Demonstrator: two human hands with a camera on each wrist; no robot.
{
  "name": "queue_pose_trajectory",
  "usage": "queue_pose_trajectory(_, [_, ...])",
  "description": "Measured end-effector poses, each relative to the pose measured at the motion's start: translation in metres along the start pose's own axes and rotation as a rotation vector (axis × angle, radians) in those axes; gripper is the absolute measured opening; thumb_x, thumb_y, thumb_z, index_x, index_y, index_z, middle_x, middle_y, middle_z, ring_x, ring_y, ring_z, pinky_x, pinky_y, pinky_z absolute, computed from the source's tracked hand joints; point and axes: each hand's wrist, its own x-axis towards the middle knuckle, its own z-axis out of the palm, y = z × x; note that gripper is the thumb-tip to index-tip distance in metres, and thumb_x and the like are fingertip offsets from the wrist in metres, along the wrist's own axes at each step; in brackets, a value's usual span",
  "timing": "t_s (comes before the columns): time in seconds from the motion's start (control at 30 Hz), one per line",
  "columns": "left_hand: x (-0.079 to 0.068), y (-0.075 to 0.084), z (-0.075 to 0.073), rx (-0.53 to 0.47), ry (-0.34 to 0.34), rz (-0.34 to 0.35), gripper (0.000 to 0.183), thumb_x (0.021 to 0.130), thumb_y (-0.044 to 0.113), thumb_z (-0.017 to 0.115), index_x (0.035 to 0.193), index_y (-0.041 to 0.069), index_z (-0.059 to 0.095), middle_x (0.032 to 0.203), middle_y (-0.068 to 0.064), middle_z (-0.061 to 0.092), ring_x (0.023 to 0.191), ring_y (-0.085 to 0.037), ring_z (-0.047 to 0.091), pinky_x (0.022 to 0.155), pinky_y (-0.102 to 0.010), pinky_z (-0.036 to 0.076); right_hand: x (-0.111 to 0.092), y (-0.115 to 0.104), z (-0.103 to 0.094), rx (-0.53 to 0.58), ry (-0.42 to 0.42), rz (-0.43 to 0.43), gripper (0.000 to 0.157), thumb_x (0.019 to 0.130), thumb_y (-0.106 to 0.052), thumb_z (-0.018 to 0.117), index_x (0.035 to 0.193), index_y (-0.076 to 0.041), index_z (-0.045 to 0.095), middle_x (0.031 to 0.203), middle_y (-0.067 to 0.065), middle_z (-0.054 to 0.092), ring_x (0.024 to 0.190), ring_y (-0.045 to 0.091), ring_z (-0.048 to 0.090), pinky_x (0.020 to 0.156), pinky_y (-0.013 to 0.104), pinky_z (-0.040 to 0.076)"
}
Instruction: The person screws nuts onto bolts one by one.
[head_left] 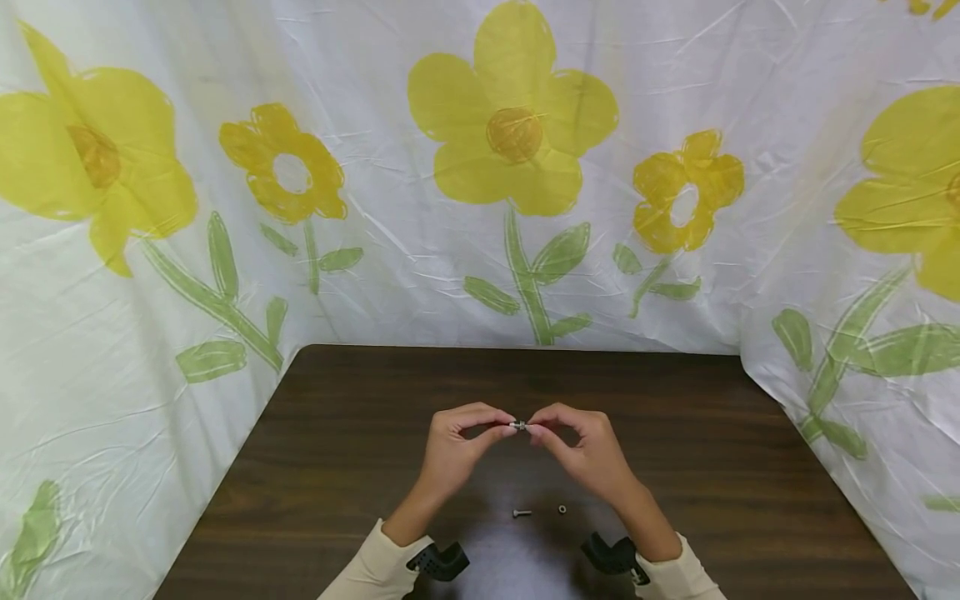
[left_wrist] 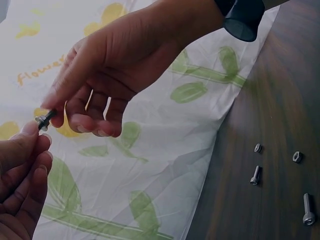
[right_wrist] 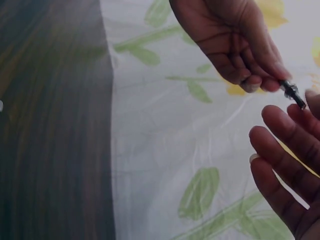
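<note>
A small metal bolt (head_left: 521, 426) with a nut on its shank is held above the table between both hands. My left hand (head_left: 453, 446) pinches one end with thumb and forefinger. At the other end, the thumb and forefinger of my right hand (head_left: 592, 457) close around the dark threaded tip. In the left wrist view the nut (left_wrist: 40, 121) sits beside the left thumb. The right wrist view shows the bolt (right_wrist: 294, 94) slanting between the two hands, the right hand's other fingers spread. The bolt's pinched ends are partly hidden by fingertips.
A loose bolt (head_left: 522, 513) and a nut (head_left: 562, 509) lie on the dark wooden table (head_left: 337, 467), nearer the body. The left wrist view also shows a smaller-looking bolt (left_wrist: 255, 175) and another nut (left_wrist: 258, 148). A flowered white cloth (head_left: 390, 283) surrounds the table.
</note>
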Motion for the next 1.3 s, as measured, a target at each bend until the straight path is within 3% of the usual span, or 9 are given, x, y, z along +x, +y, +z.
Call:
queue_pose_trajectory(0.17, [0.0,-0.001,0.0,-0.006,-0.008,0.006,0.01,0.085,-0.004,0.078,0.094,-0.001,0.078,0.09,-0.012,0.075,0.082,-0.02,0.072,0.071,-0.03,0.059,0.005,-0.012,-0.002,0.01,-0.017,-0.012,0.023,0.079,0.021,0.073,0.09,0.002,0.07,0.076,0.009,0.072,0.065,0.027,0.071,0.067,0.02,0.057])
queue_pose_trajectory(0.4, [0.001,0.0,0.0,0.002,-0.015,-0.015,0.009,0.087,0.001,0.078,0.096,0.001,0.079,0.091,-0.007,0.076,0.083,-0.02,0.072,0.072,-0.032,0.06,-0.003,0.013,0.0,0.0,0.014,-0.046,0.028,0.079,0.02,0.075,0.094,-0.005,0.073,0.077,0.004,0.073,0.067,0.018,0.071,0.066,0.022,0.057])
queue_pose_trajectory(0.57, [-0.001,-0.001,0.001,-0.008,-0.018,-0.035,0.015,0.087,-0.002,0.077,0.102,0.0,0.078,0.095,-0.009,0.076,0.086,-0.019,0.072,0.075,-0.032,0.06,-0.007,0.02,0.002,0.013,0.04,-0.042,0.024,0.083,0.013,0.076,0.095,-0.009,0.074,0.077,0.0,0.073,0.07,0.013,0.071,0.067,0.028,0.059])
queue_pose_trajectory(0.77, [0.005,-0.001,0.001,0.015,-0.073,0.037,0.028,0.082,-0.002,0.082,0.109,0.002,0.076,0.098,-0.01,0.076,0.085,-0.018,0.071,0.074,-0.034,0.06,-0.004,0.021,0.003,0.037,0.043,-0.059,0.022,0.086,0.009,0.075,0.095,-0.011,0.074,0.079,-0.002,0.073,0.072,0.011,0.071,0.066,0.031,0.059])
queue_pose_trajectory(1.0, [0.014,0.004,-0.003,0.044,-0.123,0.121,0.022,0.081,-0.004,0.082,0.1,0.004,0.077,0.095,-0.009,0.074,0.081,-0.017,0.07,0.07,-0.033,0.061,0.0,0.018,0.003,0.049,0.047,-0.088,0.026,0.085,0.011,0.075,0.096,-0.012,0.074,0.079,-0.001,0.073,0.072,0.012,0.071,0.068,0.027,0.058])
queue_pose_trajectory(1.17, [0.018,0.023,-0.001,0.066,-0.123,0.103,0.015,0.081,-0.008,0.08,0.092,0.002,0.076,0.088,-0.01,0.073,0.077,-0.015,0.067,0.067,-0.037,0.06,-0.001,0.016,0.004,0.056,0.053,-0.101,0.028,0.083,0.014,0.075,0.096,-0.011,0.074,0.078,0.0,0.073,0.071,0.012,0.071,0.068,0.027,0.058])
queue_pose_trajectory(1.3, [0.02,0.041,-0.001,0.118,-0.12,0.036,0.009,0.089,-0.005,0.074,0.084,0.003,0.076,0.081,-0.009,0.073,0.075,-0.016,0.068,0.068,-0.035,0.059,-0.001,0.016,0.006,0.057,0.05,-0.116,0.029,0.083,0.014,0.075,0.096,-0.012,0.074,0.078,0.0,0.073,0.071,0.012,0.07,0.068,0.027,0.058])
